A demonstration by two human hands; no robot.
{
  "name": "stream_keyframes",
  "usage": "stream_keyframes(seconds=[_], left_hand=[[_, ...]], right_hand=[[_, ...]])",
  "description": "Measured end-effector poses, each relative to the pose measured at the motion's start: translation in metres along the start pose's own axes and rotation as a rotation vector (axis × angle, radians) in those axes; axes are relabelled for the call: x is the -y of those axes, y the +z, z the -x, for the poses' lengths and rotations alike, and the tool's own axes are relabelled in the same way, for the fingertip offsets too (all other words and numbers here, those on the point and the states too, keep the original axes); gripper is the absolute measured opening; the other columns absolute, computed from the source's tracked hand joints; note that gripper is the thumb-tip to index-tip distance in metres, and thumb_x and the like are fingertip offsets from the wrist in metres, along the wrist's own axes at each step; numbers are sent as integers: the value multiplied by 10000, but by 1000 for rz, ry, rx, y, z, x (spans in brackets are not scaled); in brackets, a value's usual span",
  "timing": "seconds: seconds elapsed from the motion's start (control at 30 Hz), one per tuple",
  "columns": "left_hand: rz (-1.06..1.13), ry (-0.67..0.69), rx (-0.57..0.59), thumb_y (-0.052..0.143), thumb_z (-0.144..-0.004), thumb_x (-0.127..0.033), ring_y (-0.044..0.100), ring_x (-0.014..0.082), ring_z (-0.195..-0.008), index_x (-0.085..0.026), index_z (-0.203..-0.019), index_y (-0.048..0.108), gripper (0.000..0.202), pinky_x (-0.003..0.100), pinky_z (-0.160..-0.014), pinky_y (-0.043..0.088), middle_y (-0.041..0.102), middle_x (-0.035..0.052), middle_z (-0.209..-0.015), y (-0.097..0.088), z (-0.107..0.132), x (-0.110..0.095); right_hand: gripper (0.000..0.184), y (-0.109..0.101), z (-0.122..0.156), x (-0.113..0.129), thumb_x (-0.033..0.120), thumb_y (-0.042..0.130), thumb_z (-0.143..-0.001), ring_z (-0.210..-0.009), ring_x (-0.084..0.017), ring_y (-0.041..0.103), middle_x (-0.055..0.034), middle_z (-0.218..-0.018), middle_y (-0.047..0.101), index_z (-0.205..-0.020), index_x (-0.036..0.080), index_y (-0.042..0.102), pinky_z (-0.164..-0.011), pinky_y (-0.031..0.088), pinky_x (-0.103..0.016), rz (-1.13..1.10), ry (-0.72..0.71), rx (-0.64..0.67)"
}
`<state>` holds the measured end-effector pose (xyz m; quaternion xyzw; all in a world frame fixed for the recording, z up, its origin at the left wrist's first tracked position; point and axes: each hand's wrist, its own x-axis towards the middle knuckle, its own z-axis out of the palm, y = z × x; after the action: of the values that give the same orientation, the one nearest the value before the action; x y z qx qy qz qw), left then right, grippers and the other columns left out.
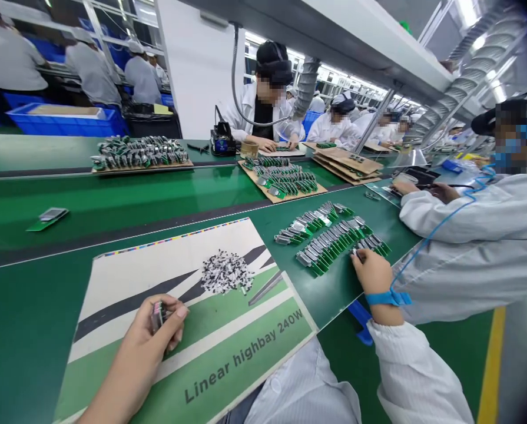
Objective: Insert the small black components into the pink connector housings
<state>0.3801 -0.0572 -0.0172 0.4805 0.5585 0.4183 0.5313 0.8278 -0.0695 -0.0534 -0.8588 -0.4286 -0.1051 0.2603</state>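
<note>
My left hand (157, 330) is closed around a small circuit board (158, 315) with metal parts, held over the printed cardboard sheet (245, 359). How many boards it holds is partly hidden by the fingers. To the right, my right hand (371, 271), with a blue wrist strap (387, 298), pinches a circuit board at the near end of a short row of circuit boards (373, 242). Two longer rows of green boards stand beside it, the middle row (331, 244) and the far row (310, 224). A heap of tiny black and white components (226, 272) lies on the cardboard.
Metal tweezers (267, 288) lie right of the heap. A lone board (49, 218) sits on the green belt (157, 200). Board-laden cardboard trays (285, 179) stand across it. One co-worker (267, 100) works opposite; another's sleeve (457, 206) is close on my right.
</note>
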Motion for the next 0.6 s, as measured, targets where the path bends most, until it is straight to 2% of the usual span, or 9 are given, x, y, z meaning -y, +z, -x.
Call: stream_keyframes(seconds=[0.07, 0.13, 0.23, 0.3, 0.37, 0.43, 0.53, 0.6], left_hand=[[25, 11, 1, 695, -715, -556, 410, 123, -510, -249, -879, 454, 424, 211, -451, 358, 490, -68, -578, 1, 1, -2], [35, 12, 12, 686, -732, -527, 424, 121, -515, -244, -884, 446, 401, 215, -453, 357, 492, -68, -595, 2, 1, -4], [39, 9, 38, 646, -778, -484, 443, 119, -533, -242, -910, 441, 343, 219, -469, 366, 493, -68, -620, 3, 3, -4], [32, 6, 62, 618, -806, -457, 449, 116, -545, -242, -925, 442, 303, 223, -485, 377, 491, -68, -639, 2, 4, -3], [25, 9, 84, 599, -827, -434, 453, 110, -556, -240, -927, 443, 268, 225, -500, 388, 493, -66, -671, 2, 4, -2], [28, 11, 100, 587, -839, -409, 458, 103, -562, -238, -928, 442, 241, 227, -511, 395, 494, -64, -701, 2, 4, -2], [59, 1, 96, 587, -838, -374, 456, 95, -556, -234, -947, 438, 233, 226, -502, 383, 502, -59, -732, 2, 3, -3], [97, -11, 81, 598, -827, -365, 459, 97, -562, -230, -977, 440, 257, 225, -498, 377, 508, -54, -741, 2, 2, -3]], right_hand=[[136, 5, -6, 1, 270, 596, -814, -784, -199, 604, -66, -794, 658, -806, 140, 634, -775, 453, -372, 34, -10, -7], [130, 6, -8, 1, 228, 588, -777, -819, -260, 592, -136, -815, 655, -803, 115, 647, -777, 434, -411, 45, -32, -27], [263, 1, -1, 9, 259, 573, -762, -920, -370, 556, -238, -907, 623, -909, 56, 652, -791, 400, -494, 34, -60, -93], [354, -7, 10, 24, 300, 546, -791, -982, -411, 520, -269, -958, 587, -995, 22, 626, -817, 375, -546, -1, -97, -138], [355, -16, 26, 49, 324, 504, -839, -996, -393, 512, -250, -962, 579, -1017, 34, 606, -855, 369, -555, -70, -194, -125], [274, -22, 43, 83, 334, 481, -885, -926, -316, 546, -179, -916, 608, -965, 104, 607, -844, 419, -482, -173, -359, -13], [108, -24, 65, 138, 257, 551, -882, -814, -200, 592, -58, -834, 648, -821, 198, 618, -749, 485, -326, -323, -659, 296], [87, -21, 74, 168, 178, 615, -847, -775, -167, 599, -14, -773, 653, -766, 210, 626, -709, 485, -284, -373, -799, 469]])
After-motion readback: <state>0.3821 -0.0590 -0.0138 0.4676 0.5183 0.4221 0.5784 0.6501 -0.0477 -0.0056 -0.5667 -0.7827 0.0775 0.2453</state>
